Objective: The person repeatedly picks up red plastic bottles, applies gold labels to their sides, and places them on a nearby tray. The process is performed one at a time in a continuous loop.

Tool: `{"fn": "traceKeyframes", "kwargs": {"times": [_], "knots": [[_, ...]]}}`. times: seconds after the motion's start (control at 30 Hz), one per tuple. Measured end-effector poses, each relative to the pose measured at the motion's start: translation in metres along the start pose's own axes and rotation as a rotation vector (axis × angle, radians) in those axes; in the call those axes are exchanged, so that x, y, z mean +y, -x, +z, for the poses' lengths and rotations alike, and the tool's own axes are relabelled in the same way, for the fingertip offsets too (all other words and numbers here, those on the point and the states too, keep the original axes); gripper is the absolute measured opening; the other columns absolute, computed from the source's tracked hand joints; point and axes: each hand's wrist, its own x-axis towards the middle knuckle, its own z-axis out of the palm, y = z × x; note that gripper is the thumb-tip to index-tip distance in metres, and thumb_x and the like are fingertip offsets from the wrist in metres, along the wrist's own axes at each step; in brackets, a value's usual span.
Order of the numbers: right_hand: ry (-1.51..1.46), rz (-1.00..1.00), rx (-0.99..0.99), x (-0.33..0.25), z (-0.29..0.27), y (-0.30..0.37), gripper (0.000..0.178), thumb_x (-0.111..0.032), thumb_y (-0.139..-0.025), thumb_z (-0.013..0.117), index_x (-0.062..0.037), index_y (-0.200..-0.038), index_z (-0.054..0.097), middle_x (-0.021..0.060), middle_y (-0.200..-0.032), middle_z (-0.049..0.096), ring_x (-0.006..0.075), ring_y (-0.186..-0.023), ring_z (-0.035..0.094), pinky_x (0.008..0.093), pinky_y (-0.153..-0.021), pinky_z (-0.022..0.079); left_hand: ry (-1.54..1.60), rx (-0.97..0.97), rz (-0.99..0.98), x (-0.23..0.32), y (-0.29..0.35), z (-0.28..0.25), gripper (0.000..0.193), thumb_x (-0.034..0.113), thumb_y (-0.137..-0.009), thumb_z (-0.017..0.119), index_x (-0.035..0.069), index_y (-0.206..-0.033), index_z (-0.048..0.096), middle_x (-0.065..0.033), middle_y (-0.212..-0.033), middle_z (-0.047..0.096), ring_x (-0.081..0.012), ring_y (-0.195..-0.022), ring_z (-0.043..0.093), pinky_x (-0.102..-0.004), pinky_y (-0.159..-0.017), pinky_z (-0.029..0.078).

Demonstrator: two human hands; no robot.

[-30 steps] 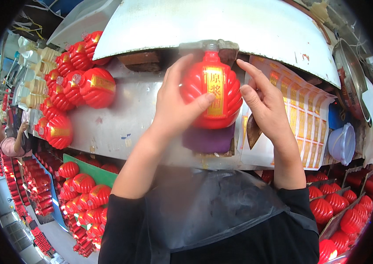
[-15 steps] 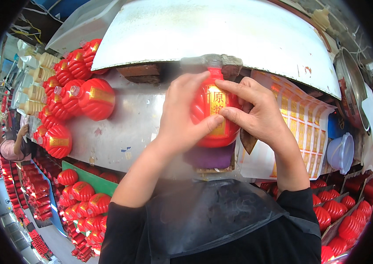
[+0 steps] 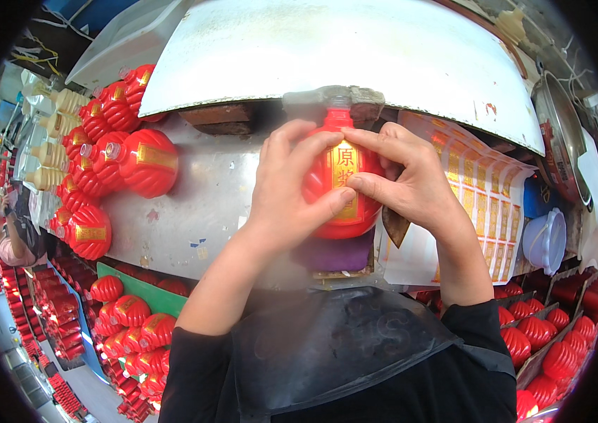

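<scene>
A round red plastic bottle [image 3: 344, 227] with ribbed sides lies on its back, its base towards me and its neck pointing away. A gold label [image 3: 344, 158] runs down its upper face. My left hand [image 3: 281, 187] curls around the left side, with index fingertip near the label's top edge and thumb on its lower left edge. From the right, my right hand [image 3: 422, 180] presses its index finger at the label's top and its thumb lower down on the right edge. The other right fingers are bent and partly hidden. Purple cloth [image 3: 341, 257] shows under the bottle's base.
On the metal table [image 3: 200, 190], several labelled red bottles [image 3: 147, 163] stand at the left. A sheet of gold labels [image 3: 485, 190] lies right, beside a dark pointed piece [image 3: 395, 227]. A white board [image 3: 348, 53] spans the back. A pale bucket [image 3: 545, 242] sits far right.
My left fingers, blurred before, now rest more bent with the index fingertip near the label's top. My right hand keeps its place on the label. A distant person at left has raised an arm.
</scene>
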Motion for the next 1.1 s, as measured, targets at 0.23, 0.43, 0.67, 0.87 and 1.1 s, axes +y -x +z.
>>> {"fn": "traceKeyframes", "kwargs": {"times": [0.23, 0.43, 0.67, 0.87, 1.1], "knots": [[-0.438, 0.499, 0.259, -0.001, -0.022, -0.031, 0.029, -0.021, -0.108, 0.062, -0.0027, -0.127, 0.074, -0.0053, -0.089, 0.062, 0.0048, -0.079, 0.059, 0.0207, -0.069, 0.047, 0.003, 0.004, 0.001, 0.000, 0.000, 0.000, 0.064, 0.033, -0.078, 0.085, 0.011, -0.135, 0.066, -0.0193, -0.139, 0.052, -0.0389, -0.131, 0.051, -0.0487, -0.111, 0.043], [-0.025, -0.269, -0.027, -0.022, -0.019, -0.032, 0.032, 0.001, -0.088, 0.073, -0.0015, -0.120, 0.072, 0.0090, -0.105, 0.074, 0.0179, -0.094, 0.072, 0.0299, -0.082, 0.058, -0.007, 0.025, 0.053, -0.003, -0.002, 0.001, 0.075, 0.033, -0.078, 0.085, 0.008, -0.143, 0.058, -0.0190, -0.140, 0.052, -0.0396, -0.132, 0.050, -0.0491, -0.113, 0.042], [0.383, -0.685, 0.183, -0.010, -0.009, -0.020, 0.022, -0.003, -0.081, 0.074, -0.0045, -0.103, 0.073, 0.0128, -0.097, 0.076, 0.0302, -0.088, 0.074, 0.0404, -0.077, 0.059, 0.371, 0.044, -0.179, -0.004, 0.005, 0.003, 0.069, 0.040, -0.098, 0.068, 0.000, -0.150, 0.049, -0.0202, -0.148, 0.054, -0.0336, -0.129, 0.056, -0.0437, -0.110, 0.045], [0.359, -0.892, 0.025, -0.011, 0.023, 0.051, 0.019, -0.010, -0.082, 0.079, -0.0058, -0.101, 0.078, 0.0102, -0.101, 0.078, 0.0255, -0.093, 0.076, 0.0348, -0.071, 0.060, 0.456, 0.030, -0.153, -0.007, 0.005, 0.002, 0.056, 0.042, -0.112, 0.047, 0.000, -0.149, 0.052, -0.0138, -0.149, 0.056, -0.0190, -0.103, 0.065, -0.0312, -0.086, 0.055], [0.425, -0.728, 0.260, -0.025, 0.020, 0.032, 0.023, -0.004, -0.072, 0.076, -0.0040, -0.096, 0.074, 0.0093, -0.095, 0.075, 0.0246, -0.087, 0.075, 0.0353, -0.070, 0.057, 0.584, 0.029, -0.189, -0.009, 0.004, 0.003, 0.056, 0.042, -0.114, 0.042, -0.002, -0.148, 0.053, -0.0124, -0.150, 0.055, -0.0203, -0.124, 0.059, -0.0319, -0.103, 0.048]]}}
